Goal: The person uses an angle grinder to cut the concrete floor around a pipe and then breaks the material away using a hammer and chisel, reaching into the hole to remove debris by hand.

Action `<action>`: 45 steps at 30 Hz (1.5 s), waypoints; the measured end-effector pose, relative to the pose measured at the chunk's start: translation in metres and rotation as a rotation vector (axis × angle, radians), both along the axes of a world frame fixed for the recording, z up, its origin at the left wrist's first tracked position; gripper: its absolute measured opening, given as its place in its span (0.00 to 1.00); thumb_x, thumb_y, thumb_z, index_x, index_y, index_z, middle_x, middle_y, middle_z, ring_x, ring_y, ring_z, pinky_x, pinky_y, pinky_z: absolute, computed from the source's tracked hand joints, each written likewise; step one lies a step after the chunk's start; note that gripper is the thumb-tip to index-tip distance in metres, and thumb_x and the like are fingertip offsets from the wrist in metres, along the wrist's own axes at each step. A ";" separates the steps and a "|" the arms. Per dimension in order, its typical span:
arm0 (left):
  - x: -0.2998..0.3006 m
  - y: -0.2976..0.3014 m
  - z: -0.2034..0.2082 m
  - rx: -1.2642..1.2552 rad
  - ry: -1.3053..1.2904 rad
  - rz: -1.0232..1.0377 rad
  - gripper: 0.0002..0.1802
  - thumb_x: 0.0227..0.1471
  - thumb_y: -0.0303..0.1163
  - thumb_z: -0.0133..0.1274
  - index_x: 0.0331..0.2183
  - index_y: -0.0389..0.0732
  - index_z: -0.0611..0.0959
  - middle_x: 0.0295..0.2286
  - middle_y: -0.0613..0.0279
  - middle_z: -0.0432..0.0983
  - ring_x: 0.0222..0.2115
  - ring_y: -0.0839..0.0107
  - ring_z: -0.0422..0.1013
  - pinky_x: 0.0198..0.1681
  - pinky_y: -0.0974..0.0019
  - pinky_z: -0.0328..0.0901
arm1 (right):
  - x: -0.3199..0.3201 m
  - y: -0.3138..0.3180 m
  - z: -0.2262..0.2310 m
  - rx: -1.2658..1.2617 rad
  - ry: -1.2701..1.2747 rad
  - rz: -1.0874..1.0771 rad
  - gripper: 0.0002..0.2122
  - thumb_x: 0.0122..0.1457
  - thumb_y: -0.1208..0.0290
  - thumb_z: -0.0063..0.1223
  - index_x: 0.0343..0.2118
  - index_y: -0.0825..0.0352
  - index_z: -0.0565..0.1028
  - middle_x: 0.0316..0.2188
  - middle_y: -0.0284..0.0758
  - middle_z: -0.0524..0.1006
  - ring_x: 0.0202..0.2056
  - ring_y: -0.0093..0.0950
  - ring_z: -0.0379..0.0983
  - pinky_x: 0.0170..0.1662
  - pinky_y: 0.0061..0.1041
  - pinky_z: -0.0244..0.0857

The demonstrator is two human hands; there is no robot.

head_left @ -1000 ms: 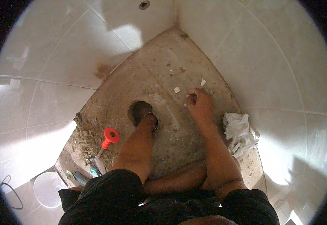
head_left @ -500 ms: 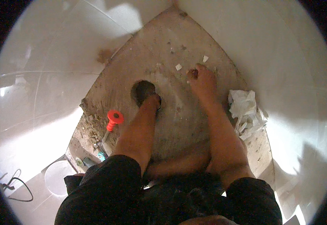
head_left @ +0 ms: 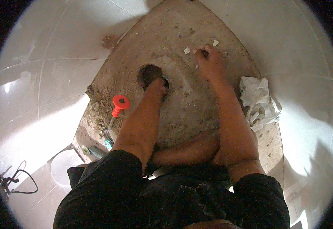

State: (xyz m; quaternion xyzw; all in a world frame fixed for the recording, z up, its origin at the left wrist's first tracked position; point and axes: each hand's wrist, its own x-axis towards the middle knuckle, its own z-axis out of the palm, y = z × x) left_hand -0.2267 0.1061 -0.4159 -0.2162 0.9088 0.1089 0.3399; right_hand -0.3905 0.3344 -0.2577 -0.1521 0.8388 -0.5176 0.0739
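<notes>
My left hand (head_left: 158, 86) reaches down into a dark round hole (head_left: 151, 73) in the rough brown floor (head_left: 185, 110). Its fingers are hidden below the rim. To the right, my right hand (head_left: 212, 64) is low over the floor, its fingers curled in a pinch. A dark spot shows between thumb and fingers; whether it is a lump or only shadow is unclear. Just beyond those fingertips lie two small white chips (head_left: 187, 50). Left of my left forearm is a chisel with a red hand guard (head_left: 121, 102), its metal shaft pointing toward me.
Crumpled whitish plastic (head_left: 255, 95) lies right of my right forearm. Pale tiled walls (head_left: 71, 42) meet the floor on both sides. Rubble (head_left: 97, 121) and a small teal item (head_left: 108, 143) are near the chisel. A round whitish disc (head_left: 65, 168) and black cable (head_left: 30, 179) sit lower left.
The whole view has shifted, so the floor and things on it appear higher in the picture. Both hands keep about the same places relative to the hole and the chips.
</notes>
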 end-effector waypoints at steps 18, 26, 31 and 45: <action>-0.033 0.043 0.092 1.048 0.403 1.598 0.16 0.57 0.38 0.50 0.46 0.43 0.74 0.41 0.57 0.72 0.39 0.59 0.69 0.38 0.54 0.68 | -0.015 0.022 -0.009 0.160 0.073 -0.106 0.18 0.55 0.56 0.59 0.35 0.70 0.79 0.30 0.43 0.79 0.29 0.37 0.76 0.35 0.36 0.68; 0.007 -0.001 0.149 1.350 0.361 1.618 0.09 0.54 0.33 0.51 0.38 0.42 0.74 0.32 0.55 0.72 0.26 0.59 0.68 0.27 0.60 0.68 | -0.009 0.013 0.009 0.100 -0.072 0.076 0.14 0.58 0.63 0.57 0.37 0.72 0.78 0.34 0.38 0.80 0.31 0.27 0.76 0.35 0.27 0.69; 0.082 -0.081 0.227 1.121 0.758 1.218 0.17 0.54 0.39 0.54 0.41 0.37 0.75 0.32 0.54 0.75 0.31 0.59 0.72 0.35 0.60 0.70 | -0.025 0.026 -0.012 0.200 -0.067 0.035 0.17 0.59 0.58 0.54 0.40 0.69 0.78 0.36 0.40 0.79 0.36 0.33 0.76 0.41 0.32 0.68; 0.037 0.033 0.171 0.306 0.758 0.164 0.17 0.47 0.27 0.52 0.42 0.41 0.81 0.37 0.49 0.79 0.37 0.53 0.76 0.42 0.58 0.69 | -0.011 0.021 0.010 0.339 0.027 0.048 0.17 0.56 0.56 0.55 0.38 0.66 0.80 0.31 0.39 0.81 0.33 0.33 0.78 0.42 0.32 0.67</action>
